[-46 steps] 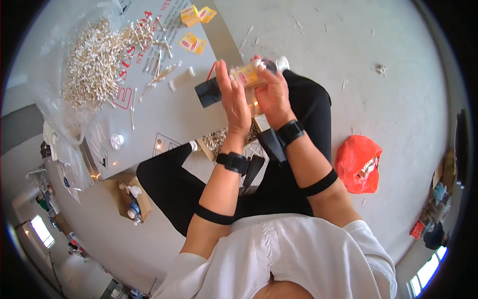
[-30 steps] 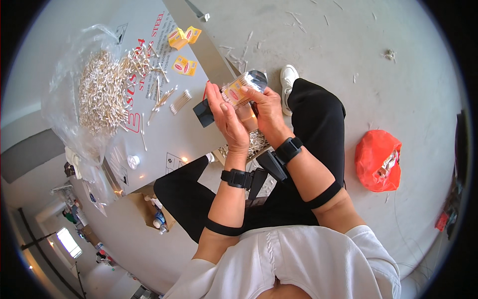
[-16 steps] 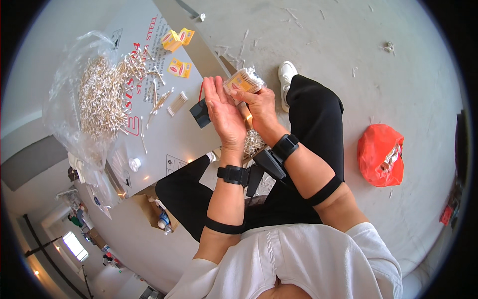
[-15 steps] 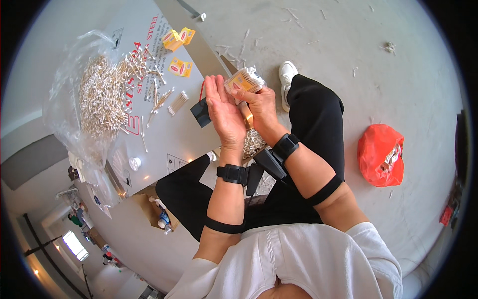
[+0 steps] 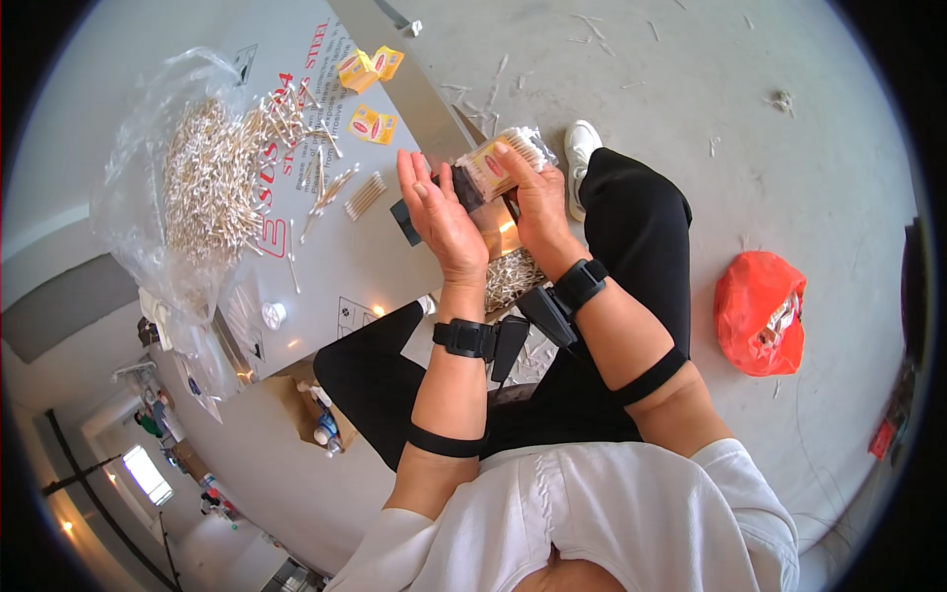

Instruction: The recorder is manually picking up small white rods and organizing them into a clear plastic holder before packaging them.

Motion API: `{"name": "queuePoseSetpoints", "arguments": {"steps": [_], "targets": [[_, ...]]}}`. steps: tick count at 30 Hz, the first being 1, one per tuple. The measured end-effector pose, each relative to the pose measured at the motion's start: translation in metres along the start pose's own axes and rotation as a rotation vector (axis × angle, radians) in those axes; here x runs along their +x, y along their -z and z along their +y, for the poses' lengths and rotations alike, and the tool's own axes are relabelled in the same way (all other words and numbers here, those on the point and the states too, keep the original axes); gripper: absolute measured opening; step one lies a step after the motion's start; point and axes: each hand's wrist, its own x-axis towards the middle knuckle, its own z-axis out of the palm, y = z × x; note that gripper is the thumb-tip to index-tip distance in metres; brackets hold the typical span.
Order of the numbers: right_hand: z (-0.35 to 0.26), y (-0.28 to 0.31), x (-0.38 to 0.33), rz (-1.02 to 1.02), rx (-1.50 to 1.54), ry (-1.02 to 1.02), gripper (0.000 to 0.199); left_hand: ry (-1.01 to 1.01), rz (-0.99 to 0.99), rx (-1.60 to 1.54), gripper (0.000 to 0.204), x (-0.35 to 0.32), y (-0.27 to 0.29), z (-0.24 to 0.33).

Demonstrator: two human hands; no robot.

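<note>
A clear packet of cotton swabs (image 5: 493,168) with a yellow label is gripped in my right hand (image 5: 545,212), the thumb on its front and white tips showing at its end. My left hand (image 5: 446,225) is beside it, palm up with fingers stretched, holding nothing. Beneath the hands are a dark and brassy metal piece (image 5: 501,229) at the table edge and a heap of loose swabs (image 5: 510,279). On the table (image 5: 330,266), a small row of swabs (image 5: 366,195) lies left of my left hand, near some scattered ones (image 5: 327,189).
A large open plastic bag (image 5: 123,187) spills a pile of swabs (image 5: 209,178) at the table's left. Yellow labels (image 5: 372,125) and a folded yellow stack (image 5: 359,71) lie toward the far edge. On the floor sit a red bag (image 5: 758,314) and stray swabs (image 5: 589,28).
The packet has shifted right with my right hand, away from my left palm, uncovering more of the metal piece. The left fingers have spread a little. The whole view has shifted slightly.
</note>
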Motion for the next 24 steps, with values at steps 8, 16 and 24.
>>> {"name": "queuePoseSetpoints", "arguments": {"steps": [8,16,24], "targets": [[0.0,0.001,-0.001,-0.014,-0.08,0.002,0.027,0.072,-0.032,-0.082,0.084,0.0,-0.008,0.001],[0.0,0.007,0.003,-0.061,-0.028,-0.017,0.026,0.037,-0.081,-0.05,0.08,-0.02,0.004,0.002],[-0.005,0.0,-0.004,-0.056,-0.133,0.025,0.025,0.096,-0.096,-0.082,0.087,-0.039,-0.005,0.005]]}}
